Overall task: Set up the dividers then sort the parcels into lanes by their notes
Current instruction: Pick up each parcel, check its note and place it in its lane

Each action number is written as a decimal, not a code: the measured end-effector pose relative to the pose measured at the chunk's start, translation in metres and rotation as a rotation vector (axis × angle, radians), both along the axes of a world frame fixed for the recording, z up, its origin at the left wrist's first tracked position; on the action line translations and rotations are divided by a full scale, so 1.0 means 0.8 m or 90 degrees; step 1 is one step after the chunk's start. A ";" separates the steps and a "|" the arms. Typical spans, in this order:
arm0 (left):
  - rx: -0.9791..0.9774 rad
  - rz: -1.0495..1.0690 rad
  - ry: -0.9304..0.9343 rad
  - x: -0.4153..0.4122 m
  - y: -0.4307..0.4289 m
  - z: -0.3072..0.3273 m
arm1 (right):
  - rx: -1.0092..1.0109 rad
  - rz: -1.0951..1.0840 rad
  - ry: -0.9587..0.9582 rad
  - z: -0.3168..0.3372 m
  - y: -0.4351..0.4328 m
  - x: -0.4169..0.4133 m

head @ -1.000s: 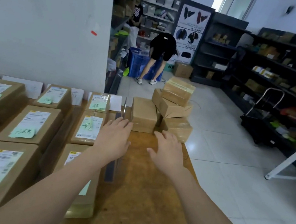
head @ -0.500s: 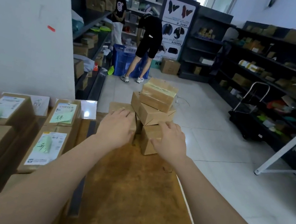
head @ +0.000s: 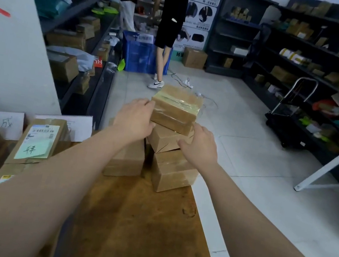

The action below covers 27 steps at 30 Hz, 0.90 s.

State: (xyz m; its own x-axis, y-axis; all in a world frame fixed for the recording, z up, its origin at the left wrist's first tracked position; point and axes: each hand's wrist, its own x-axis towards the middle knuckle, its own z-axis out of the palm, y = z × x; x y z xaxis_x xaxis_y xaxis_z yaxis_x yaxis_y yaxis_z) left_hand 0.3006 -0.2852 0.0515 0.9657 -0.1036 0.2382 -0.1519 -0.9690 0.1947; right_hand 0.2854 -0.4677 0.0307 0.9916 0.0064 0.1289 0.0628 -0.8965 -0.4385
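Head view: dividers look done. White cards [head: 9, 123] stand along the back of the table [head: 138, 223], and a labelled parcel with a green note [head: 37, 140] already lies in front of them.

Left to sort: a stack of four at the table's far end, their notes out of sight.

Left hand [head: 134, 120] lies flat against the left end of the top parcel [head: 176, 109]. Right hand [head: 200, 146], fingers spread, touches its lower right corner and the middle parcel [head: 167, 139]. I see no wrapped grip.

My read: sorting is partway, top parcel goes next.
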 end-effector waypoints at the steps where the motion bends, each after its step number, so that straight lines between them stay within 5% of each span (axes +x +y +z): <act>1: -0.011 0.006 0.010 0.010 -0.003 -0.001 | 0.012 -0.003 0.007 -0.002 -0.002 0.010; 11: -0.305 0.134 0.155 0.080 -0.031 -0.037 | 0.183 -0.012 0.052 -0.030 -0.018 0.078; 20: -0.513 0.147 -0.013 0.064 -0.034 -0.033 | 0.462 -0.064 -0.102 -0.033 -0.026 0.088; 27: -0.657 0.179 -0.045 0.027 -0.034 -0.015 | 0.528 0.017 -0.068 -0.019 -0.028 0.068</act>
